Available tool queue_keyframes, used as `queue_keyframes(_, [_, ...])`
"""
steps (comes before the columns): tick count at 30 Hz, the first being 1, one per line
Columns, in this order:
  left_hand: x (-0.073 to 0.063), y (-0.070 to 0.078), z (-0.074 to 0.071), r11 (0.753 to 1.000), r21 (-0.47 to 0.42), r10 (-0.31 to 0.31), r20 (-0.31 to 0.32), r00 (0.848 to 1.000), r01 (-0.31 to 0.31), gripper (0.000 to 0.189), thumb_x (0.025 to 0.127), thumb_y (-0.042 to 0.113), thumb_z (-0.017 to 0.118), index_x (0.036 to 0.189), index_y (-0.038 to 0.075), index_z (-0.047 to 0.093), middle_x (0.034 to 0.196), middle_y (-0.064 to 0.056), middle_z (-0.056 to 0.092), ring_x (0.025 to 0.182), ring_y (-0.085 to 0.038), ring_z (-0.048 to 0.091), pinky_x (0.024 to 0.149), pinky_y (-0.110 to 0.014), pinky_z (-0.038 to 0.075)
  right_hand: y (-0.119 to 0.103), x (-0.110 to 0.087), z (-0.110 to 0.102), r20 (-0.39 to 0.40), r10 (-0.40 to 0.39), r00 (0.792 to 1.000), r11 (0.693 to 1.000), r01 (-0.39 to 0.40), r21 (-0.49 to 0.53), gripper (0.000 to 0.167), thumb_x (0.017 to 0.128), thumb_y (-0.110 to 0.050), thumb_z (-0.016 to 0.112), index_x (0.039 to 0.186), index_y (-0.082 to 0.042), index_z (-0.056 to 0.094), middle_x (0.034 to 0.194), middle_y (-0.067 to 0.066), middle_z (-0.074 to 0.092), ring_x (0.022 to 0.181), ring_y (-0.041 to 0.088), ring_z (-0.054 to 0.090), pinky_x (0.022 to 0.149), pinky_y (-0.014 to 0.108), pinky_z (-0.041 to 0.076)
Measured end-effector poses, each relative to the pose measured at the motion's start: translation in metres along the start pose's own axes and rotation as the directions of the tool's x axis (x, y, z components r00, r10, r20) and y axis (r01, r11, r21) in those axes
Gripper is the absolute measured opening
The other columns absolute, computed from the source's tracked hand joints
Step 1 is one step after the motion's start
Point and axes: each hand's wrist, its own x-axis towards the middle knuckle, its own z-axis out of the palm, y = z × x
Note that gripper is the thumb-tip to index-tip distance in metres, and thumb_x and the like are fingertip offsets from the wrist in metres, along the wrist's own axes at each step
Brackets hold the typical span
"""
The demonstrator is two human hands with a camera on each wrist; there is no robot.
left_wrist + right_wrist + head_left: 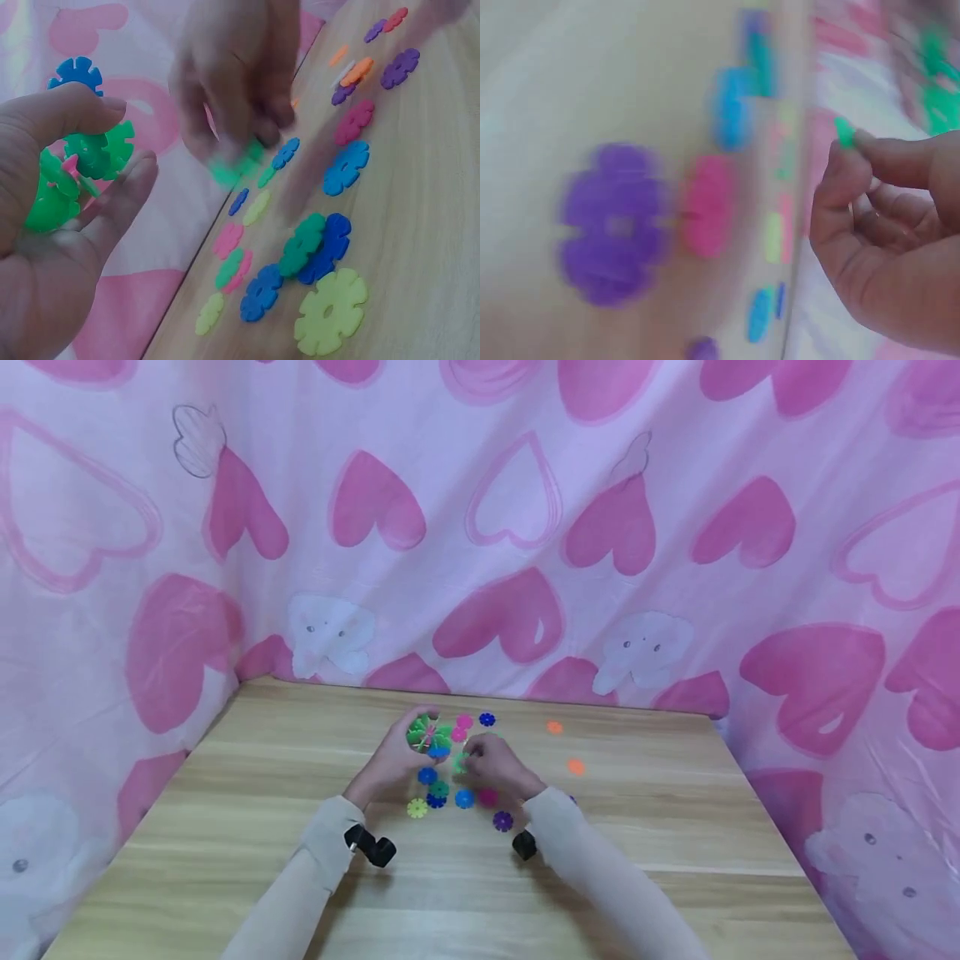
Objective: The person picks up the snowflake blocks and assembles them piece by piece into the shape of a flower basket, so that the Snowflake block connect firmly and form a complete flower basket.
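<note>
My left hand (392,755) holds a cluster of interlocked flower-shaped plastic discs (88,156), mostly green, with a pink one in the middle and a blue one at the edge. Thumb and fingers curve round the cluster, raised above the table. Just to its right, my right hand (497,762) pinches a single green flower-shaped disc (844,132) between thumb and forefinger. That disc is blurred in the left wrist view and is apart from the cluster.
Loose flower discs lie on the wooden table (262,827) below the hands: a yellow one (330,312), a purple one (502,821) and several blue and pink ones. Two orange discs (575,767) lie farther right. A pink heart-patterned curtain (405,602) hangs behind the table.
</note>
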Motion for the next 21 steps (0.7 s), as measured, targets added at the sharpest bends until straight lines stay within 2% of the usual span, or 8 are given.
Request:
queue_keyframes(2, [-0.001,0.001,0.000,1.000,0.003,-0.006,0.011,1.000,0.006,0.077,0.076,-0.004,0.078,0.143,0.014,0.046,0.149,-0.014,0.045,0.133,-0.040,0.047,0.106,-0.052,0.048,-0.001,-0.005,-0.014,0.015,0.004,1.000,0.986,-0.006,0.168,0.012,0.101,-0.009,0.055,0.102,-0.001,0.063,0.078,0.011,0.063,0.064,0.016,0.054,0.058,0.026,0.048])
queue_keyframes(4, [-0.001,0.002,0.001,1.000,0.013,0.001,0.016,1.000,-0.001,0.076,0.076,-0.002,0.078,0.143,0.015,0.046,0.148,-0.014,0.045,0.133,-0.040,0.047,0.106,-0.054,0.047,-0.007,-0.012,-0.027,0.054,0.005,0.999,0.948,-0.022,0.317,0.015,0.104,-0.013,0.051,0.107,-0.001,0.060,0.074,0.009,0.062,0.061,0.014,0.054,0.057,0.025,0.047])
queue_keyframes(6, [-0.001,0.003,0.001,0.999,0.031,0.020,0.029,0.999,-0.021,0.075,0.077,-0.001,0.079,0.142,0.015,0.046,0.148,-0.014,0.045,0.135,-0.040,0.044,0.108,-0.058,0.044,-0.012,-0.018,-0.036,0.110,0.001,0.994,0.907,-0.048,0.419,0.018,0.105,-0.016,0.050,0.110,-0.001,0.059,0.071,0.005,0.059,0.060,0.012,0.052,0.058,0.024,0.045])
queue_keyframes(8, [-0.001,0.002,0.002,0.998,0.051,0.040,0.046,0.998,-0.043,0.073,0.077,0.001,0.079,0.141,0.015,0.047,0.147,-0.014,0.046,0.137,-0.040,0.042,0.110,-0.060,0.041,-0.018,-0.023,-0.041,0.167,-0.026,0.986,0.896,-0.051,0.441,0.018,0.105,-0.016,0.051,0.109,-0.001,0.060,0.071,0.001,0.056,0.061,0.011,0.050,0.058,0.024,0.044])
queue_keyframes(11, [-0.002,0.002,0.005,0.996,0.059,0.069,0.078,0.995,-0.074,0.071,0.078,0.003,0.078,0.141,0.012,0.047,0.147,-0.015,0.045,0.136,-0.040,0.041,0.110,-0.062,0.040,-0.025,-0.029,-0.040,0.217,-0.052,0.975,0.898,-0.050,0.438,0.016,0.104,-0.015,0.052,0.102,-0.002,0.061,0.070,0.001,0.054,0.062,0.011,0.049,0.058,0.023,0.041])
queue_keyframes(16, [-0.004,0.009,0.010,0.995,0.049,0.085,0.109,0.990,-0.090,0.071,0.078,0.001,0.076,0.142,0.004,0.045,0.147,-0.017,0.045,0.135,-0.041,0.042,0.110,-0.063,0.038,-0.025,-0.029,-0.034,0.214,-0.046,0.976,0.906,-0.049,0.419,0.018,0.104,-0.013,0.051,0.092,-0.003,0.060,0.069,0.002,0.054,0.060,0.011,0.048,0.055,0.022,0.038])
queue_keyframes(21, [-0.002,0.007,0.012,0.995,0.059,0.072,0.132,0.989,-0.080,0.073,0.078,0.002,0.077,0.144,0.006,0.045,0.147,-0.016,0.045,0.135,-0.039,0.042,0.111,-0.062,0.038,-0.025,-0.029,-0.033,0.199,-0.026,0.980,0.921,-0.054,0.386,0.021,0.104,-0.009,0.050,0.089,-0.001,0.061,0.066,0.001,0.056,0.057,0.009,0.047,0.053,0.021,0.038])
